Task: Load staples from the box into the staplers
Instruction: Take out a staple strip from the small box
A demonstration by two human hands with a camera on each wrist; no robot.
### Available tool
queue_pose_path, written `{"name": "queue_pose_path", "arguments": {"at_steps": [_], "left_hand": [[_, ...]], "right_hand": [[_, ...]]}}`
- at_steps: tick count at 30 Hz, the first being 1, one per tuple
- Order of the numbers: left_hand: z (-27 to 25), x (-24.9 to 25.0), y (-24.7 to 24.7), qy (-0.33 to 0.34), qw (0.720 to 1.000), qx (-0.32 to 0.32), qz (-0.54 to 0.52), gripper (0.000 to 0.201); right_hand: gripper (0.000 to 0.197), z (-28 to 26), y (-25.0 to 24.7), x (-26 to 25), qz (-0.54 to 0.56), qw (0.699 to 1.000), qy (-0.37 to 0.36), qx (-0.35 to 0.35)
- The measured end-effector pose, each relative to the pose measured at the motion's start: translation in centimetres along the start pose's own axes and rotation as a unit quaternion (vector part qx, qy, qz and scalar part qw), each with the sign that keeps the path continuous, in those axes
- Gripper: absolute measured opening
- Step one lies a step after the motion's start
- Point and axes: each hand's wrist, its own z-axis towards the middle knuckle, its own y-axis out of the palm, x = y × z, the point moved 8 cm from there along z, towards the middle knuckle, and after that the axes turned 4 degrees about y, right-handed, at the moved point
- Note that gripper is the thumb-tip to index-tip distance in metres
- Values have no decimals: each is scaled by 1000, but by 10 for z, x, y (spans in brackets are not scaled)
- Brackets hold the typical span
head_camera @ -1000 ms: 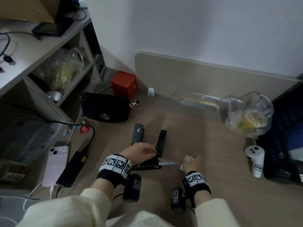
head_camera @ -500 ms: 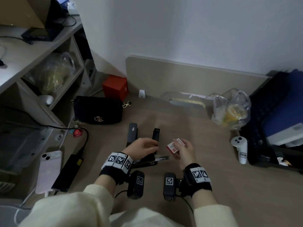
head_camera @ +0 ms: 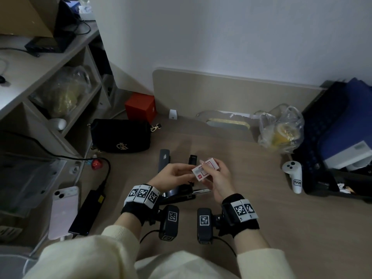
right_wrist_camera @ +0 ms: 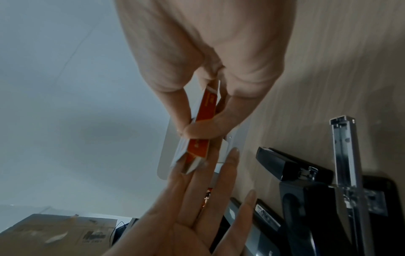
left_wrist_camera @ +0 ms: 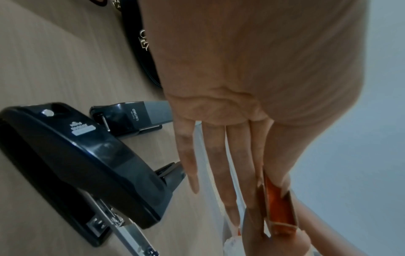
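Note:
A small white and red staple box (head_camera: 205,169) is held above the desk by both hands. My right hand (head_camera: 211,168) grips its right half, thumb on top. My left hand (head_camera: 190,172) pinches its left end between thumb and index finger, with the other fingers (left_wrist_camera: 190,155) straight. The box's red side (right_wrist_camera: 203,110) shows in the right wrist view. Below the hands lies a large black stapler (head_camera: 179,195) with its metal staple tray (head_camera: 201,191) slid out. Farther back lie a grey stapler (head_camera: 164,158) and a slim black stapler (head_camera: 192,159).
A black handbag (head_camera: 120,135) and a red cube box (head_camera: 141,106) sit at the back left. A plastic bag (head_camera: 281,129) and a white controller (head_camera: 293,176) are at the right, beside dark blue things (head_camera: 342,127). A pink phone (head_camera: 63,212) and a black charger (head_camera: 88,212) lie at the left.
My right hand has lifted the staple box off the desk and raised it. My left hand has left the black stapler and taken the box's left end.

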Motion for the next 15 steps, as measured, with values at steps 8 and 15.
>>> {"name": "queue_pose_path", "arguments": {"at_steps": [8, 15], "left_hand": [[-6, 10, -3, 4, 999, 4, -46, 38], [-9, 22, -11, 31, 998, 39, -35, 27]], "right_hand": [[50, -6, 13, -8, -61, 997, -25, -35], [41, -3, 5, -9, -85, 995, -45, 32]]}}
